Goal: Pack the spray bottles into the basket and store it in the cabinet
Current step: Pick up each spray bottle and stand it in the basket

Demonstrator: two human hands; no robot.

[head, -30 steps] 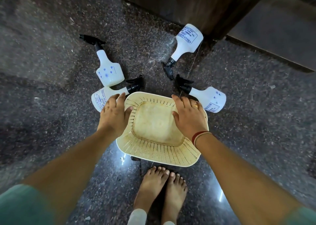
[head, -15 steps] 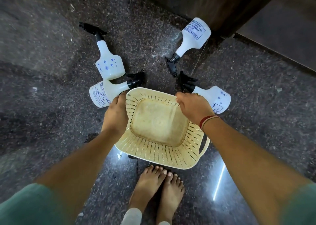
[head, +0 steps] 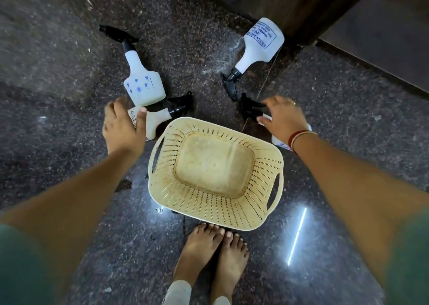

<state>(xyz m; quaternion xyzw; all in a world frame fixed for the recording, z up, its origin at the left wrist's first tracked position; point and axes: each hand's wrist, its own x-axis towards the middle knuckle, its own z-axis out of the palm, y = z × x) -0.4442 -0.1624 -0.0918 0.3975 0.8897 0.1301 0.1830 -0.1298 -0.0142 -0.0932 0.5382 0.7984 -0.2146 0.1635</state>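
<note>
The cream perforated plastic basket (head: 214, 170) is being left empty on the floor; the left hand (head: 123, 128) is being laid, fingers spread, on a white spray bottle (head: 154, 121); the right hand (head: 284, 116) is being spread over another white black-triggered bottle (head: 251, 107).

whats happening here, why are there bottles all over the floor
A person is crouched over an empty cream basket on the floor, with four white spray bottles lying around it. The left hand is closing on the near left bottle, and the right hand is reaching over the near right bottle. The flower-print bottle and the far right bottle lie untouched. Nothing is packed yet.
</note>
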